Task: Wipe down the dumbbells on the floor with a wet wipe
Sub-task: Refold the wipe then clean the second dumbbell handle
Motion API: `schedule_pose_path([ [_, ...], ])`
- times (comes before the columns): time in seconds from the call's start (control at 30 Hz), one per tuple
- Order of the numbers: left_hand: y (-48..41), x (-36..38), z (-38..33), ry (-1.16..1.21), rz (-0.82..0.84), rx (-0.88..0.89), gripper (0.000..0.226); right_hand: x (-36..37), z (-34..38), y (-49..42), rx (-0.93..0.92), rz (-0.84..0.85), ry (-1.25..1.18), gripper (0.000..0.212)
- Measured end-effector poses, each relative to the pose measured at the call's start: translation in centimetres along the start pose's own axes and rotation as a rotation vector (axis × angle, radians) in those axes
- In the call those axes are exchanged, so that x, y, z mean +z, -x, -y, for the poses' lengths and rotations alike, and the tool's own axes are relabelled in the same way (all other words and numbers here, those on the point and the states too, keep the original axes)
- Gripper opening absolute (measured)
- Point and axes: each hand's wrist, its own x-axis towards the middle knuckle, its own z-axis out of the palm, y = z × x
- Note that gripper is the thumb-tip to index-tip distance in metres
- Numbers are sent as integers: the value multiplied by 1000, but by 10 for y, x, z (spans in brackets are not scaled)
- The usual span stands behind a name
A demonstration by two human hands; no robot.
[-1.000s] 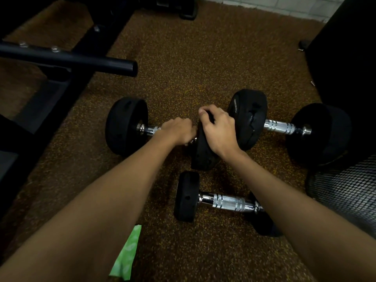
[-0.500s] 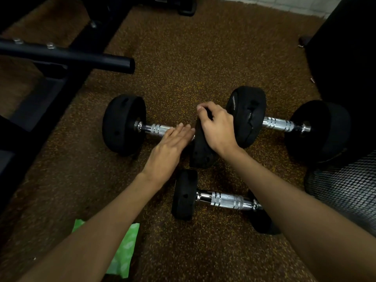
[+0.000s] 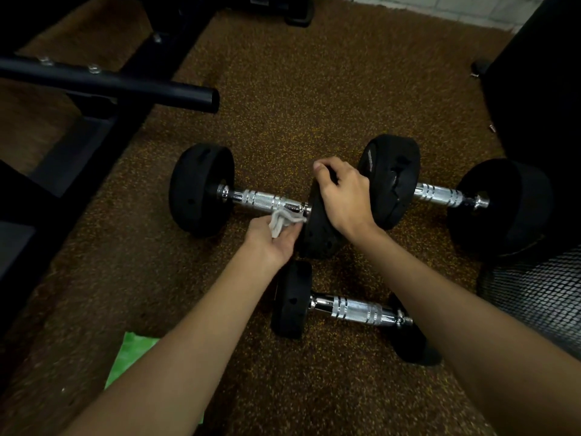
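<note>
The left hand [image 3: 270,243], now pulled off the knurled chrome handle [image 3: 264,201], pinches a crumpled white wipe [image 3: 283,220], while the right hand [image 3: 344,196] grips the round black plate [image 3: 317,237].

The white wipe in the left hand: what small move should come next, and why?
Probably bring the wipe back up onto the chrome handle and rub along it. The left hand holds the crumpled wipe just below the handle's right end, while the right hand steadies the inner weight plate.
</note>
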Motion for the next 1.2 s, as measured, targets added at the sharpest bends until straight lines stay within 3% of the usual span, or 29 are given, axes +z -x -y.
schedule_pose_path([
  [0.07, -3, 7, -3, 151, -13, -14, 46, 0, 1, 0, 8, -3, -8, 29],
  [0.23, -3, 22, 0, 184, -68, 30, 57, 0, 0, -1, 15, -3, -11, 29],
  [0.5, 10, 1, -5, -2, 23, -37, 30, 0, 0, 0, 6, 5, 8, 29],
  [0.87, 8, 4, -15, -189, 26, -63, 28, 0, 0, 3, -4, -2, 5, 28],
  [1.2, 48, 24, -31, -180, 63, -52, 26, 1, 0, 3, -10, 1, 24, 27],
])
